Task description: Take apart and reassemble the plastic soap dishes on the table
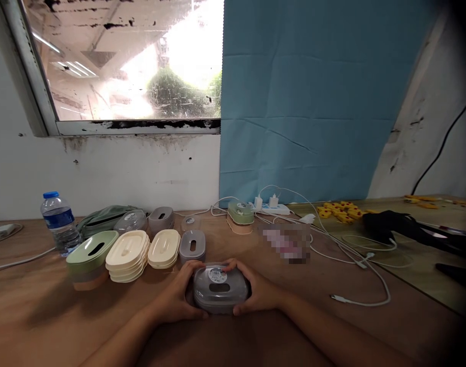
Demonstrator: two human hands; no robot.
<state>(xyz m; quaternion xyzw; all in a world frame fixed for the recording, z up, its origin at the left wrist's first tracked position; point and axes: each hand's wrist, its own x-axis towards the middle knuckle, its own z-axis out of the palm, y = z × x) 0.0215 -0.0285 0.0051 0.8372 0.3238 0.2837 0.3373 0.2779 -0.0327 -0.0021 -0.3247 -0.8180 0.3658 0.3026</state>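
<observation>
A grey oval tissue box (220,302) with a clear cover sits on the table right in front of me. It has a dark slot and a round white sticker on top. My left hand (184,296) is wrapped round its left end, thumb at the front edge. Round the right end, my right hand (256,289) grips it with fingers on the rear rim and thumb low in front. Just behind it stands another grey box (193,246) with a slot. Left of that are stacks of cream lids (164,248) and a stack of green and peach boxes (86,267).
A water bottle (59,224) and a green pouch (103,219) are at the back left. Further back stands a green-lidded box (241,216). White cables run from a power strip (276,209) across the right side, near yellow parts (340,211) and a black strap (393,227).
</observation>
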